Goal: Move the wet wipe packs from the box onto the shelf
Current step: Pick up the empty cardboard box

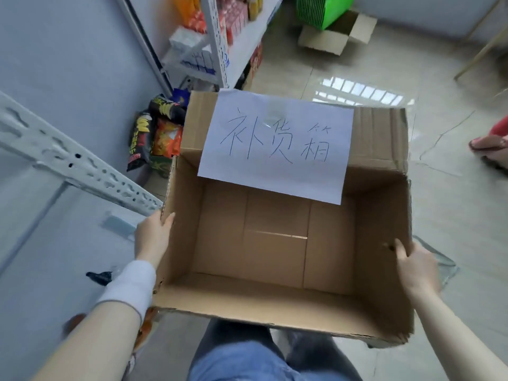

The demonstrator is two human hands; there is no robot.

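Observation:
An open cardboard box [277,251] is held in front of me above my legs, its inside bare. A white paper sheet [275,144] with handwritten characters is taped to its far wall. My left hand [152,237] grips the box's left wall, thumb over the rim. My right hand [415,266] grips the right wall, thumb inside. A white metal shelf [68,166] runs along my left. White and blue packs [192,50] sit on a farther shelf unit at the top; whether they are wet wipes is unclear.
Snack bags [156,133] lie on the floor by the wall, left of the box. A second open carton [335,34] with a green item stands on the tiled floor at the back. Another person's foot [489,144] shows at the right edge.

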